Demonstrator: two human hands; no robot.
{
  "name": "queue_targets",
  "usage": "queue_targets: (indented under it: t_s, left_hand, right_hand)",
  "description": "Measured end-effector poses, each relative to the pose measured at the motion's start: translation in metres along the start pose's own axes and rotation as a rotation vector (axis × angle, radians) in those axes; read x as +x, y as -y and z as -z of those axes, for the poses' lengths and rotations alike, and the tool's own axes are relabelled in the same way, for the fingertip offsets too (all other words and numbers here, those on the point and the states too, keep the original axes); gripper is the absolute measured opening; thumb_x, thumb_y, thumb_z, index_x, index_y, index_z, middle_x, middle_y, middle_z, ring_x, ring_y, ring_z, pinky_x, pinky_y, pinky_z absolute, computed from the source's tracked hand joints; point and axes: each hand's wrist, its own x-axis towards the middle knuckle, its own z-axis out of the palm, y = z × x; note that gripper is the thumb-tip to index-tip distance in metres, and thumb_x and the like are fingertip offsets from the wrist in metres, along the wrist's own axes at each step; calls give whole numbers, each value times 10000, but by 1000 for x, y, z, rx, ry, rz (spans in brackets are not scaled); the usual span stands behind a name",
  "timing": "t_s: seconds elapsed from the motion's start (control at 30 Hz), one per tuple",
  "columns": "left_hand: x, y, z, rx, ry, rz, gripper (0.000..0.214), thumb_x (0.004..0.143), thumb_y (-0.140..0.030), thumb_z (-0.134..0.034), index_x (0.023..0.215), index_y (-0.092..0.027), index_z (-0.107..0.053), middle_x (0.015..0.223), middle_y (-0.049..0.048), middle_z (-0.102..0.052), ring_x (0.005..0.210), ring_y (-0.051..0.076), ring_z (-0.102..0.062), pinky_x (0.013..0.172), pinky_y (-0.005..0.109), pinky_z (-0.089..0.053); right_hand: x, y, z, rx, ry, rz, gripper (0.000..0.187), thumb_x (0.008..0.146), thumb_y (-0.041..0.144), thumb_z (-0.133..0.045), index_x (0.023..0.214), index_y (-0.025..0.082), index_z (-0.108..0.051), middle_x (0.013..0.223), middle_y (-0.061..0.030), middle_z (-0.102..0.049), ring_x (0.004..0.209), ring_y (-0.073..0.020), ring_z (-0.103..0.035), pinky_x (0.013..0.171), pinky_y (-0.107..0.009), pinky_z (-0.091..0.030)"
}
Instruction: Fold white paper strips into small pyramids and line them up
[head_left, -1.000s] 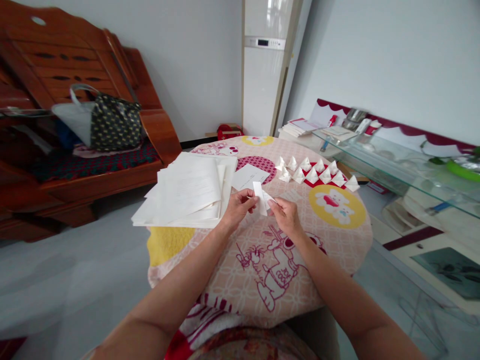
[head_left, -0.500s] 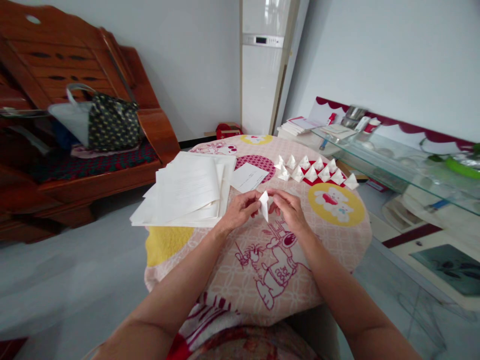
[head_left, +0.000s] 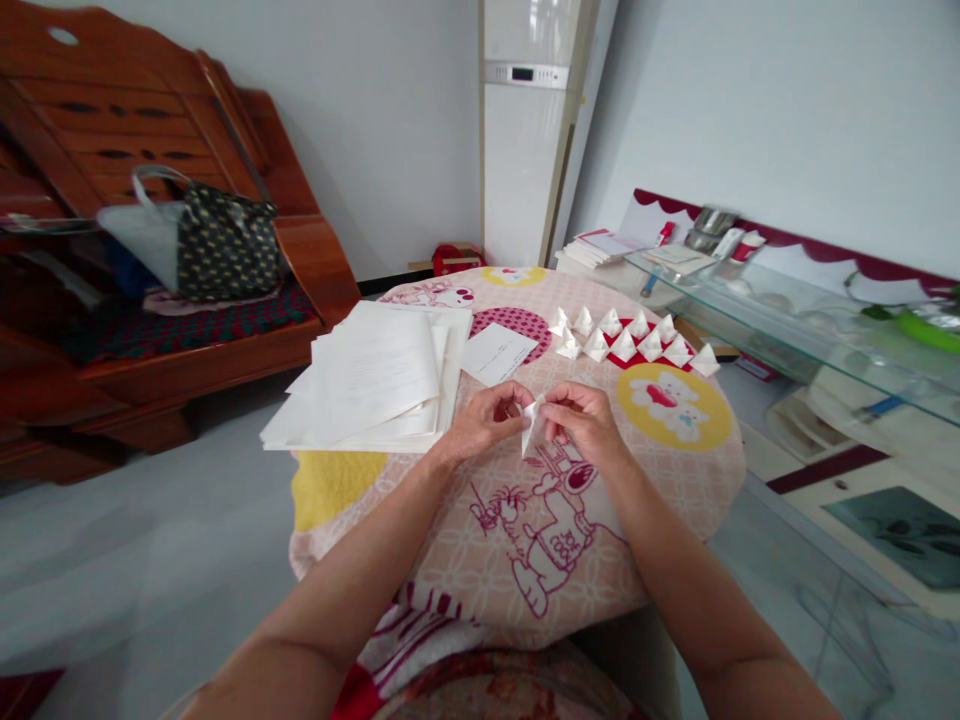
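Observation:
Between my hands, a little above the tabletop, is a small piece of folded white paper [head_left: 530, 436] with a pointed lower end. My left hand [head_left: 487, 415] pinches its upper left side between thumb and forefinger. My right hand [head_left: 581, 415] pinches the upper right side, fingers curled behind it. Beyond my right hand several folded white paper pieces [head_left: 622, 345] stand in two rows on the cloth. A printed white sheet [head_left: 498, 354] lies just past my hands. To the left is a stack of white paper [head_left: 375, 375], its top sheet faintly printed.
A pink patterned tablecloth [head_left: 480, 560] covers the round table. A glass shelf [head_left: 810, 340] with cups and papers runs along the right. On the left stands a wooden bench [head_left: 187, 350] with a dark patterned bag [head_left: 225, 240]. A white upright cabinet unit [head_left: 521, 160] is at the back.
The folded paper has turned and tilted between my fingers, its lower point now slightly lower and further left. My right hand has closed in a pinch at its top. The rows of folded pieces look unchanged.

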Motion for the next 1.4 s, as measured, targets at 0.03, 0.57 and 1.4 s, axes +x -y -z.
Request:
queue_targets:
  t_s: [0.03,0.57,1.4]
  left_hand:
    - [0,-1,-1,-25,3,-1,298,796,-359,-760,951,-147,-619,737,-23,-560,605,78,-454,554,213,-336]
    - [-4,-3,-7,129,-165,-100,285,855,-402,-716,951,-153,-615,652,-43,-552,534,67,-445,524,207,-342]
    - [-8,-6,-13,267,-249,-98,183,864,-318,-646,783,-158,-605,610,-21,-553,523,81,-457,519,213,-358]
  right_hand:
    - [0,-1,0,18,5,-15,175,783,348,-749,783,188,-678,521,19,-647,406,-104,-539,387,-200,-365]
    - [1,-7,3,2,59,-26,227,839,408,-735,808,186,-698,586,-2,-687,470,-120,-614,446,-211,-468]
    - [3,-2,-15,-138,-78,-12,256,762,388,-706,645,204,-571,508,45,-552,408,-97,-517,382,-196,-402]
